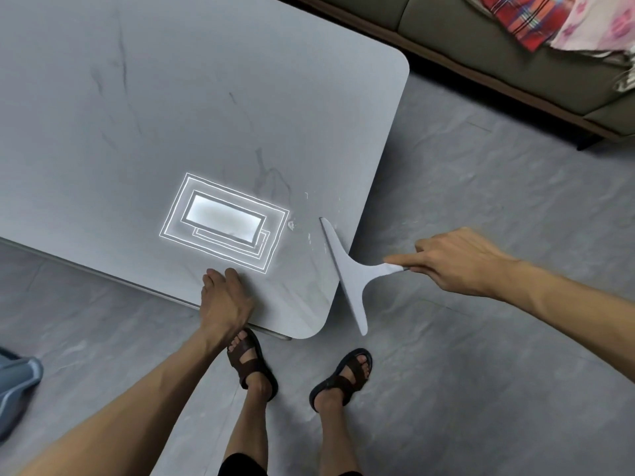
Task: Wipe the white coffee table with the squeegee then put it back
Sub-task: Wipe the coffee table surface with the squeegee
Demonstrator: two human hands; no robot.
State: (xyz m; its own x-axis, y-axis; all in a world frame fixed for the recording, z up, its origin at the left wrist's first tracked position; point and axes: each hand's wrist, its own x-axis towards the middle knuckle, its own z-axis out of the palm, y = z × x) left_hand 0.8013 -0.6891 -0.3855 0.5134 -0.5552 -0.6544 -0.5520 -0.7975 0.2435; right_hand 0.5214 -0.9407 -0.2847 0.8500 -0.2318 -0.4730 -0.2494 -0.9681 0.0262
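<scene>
The white coffee table [206, 97] has a marbled top with rounded corners and fills the upper left. A pale squeegee [347, 273] lies across the table's right edge near the front corner, its blade half over the floor. My right hand [453, 262] grips its handle, with the index finger stretched along it. My left hand [225, 297] rests flat on the table's front edge, fingers straight. Small white specks and smears [292, 225] sit on the tabletop just left of the blade.
A ceiling light's bright reflection [223, 221] shows on the tabletop. A grey-green sofa [515, 56] with colourful cloths [549, 22] stands at the upper right. My sandalled feet [299, 372] stand on grey floor tiles by the corner. A blue object [17, 389] lies at the left edge.
</scene>
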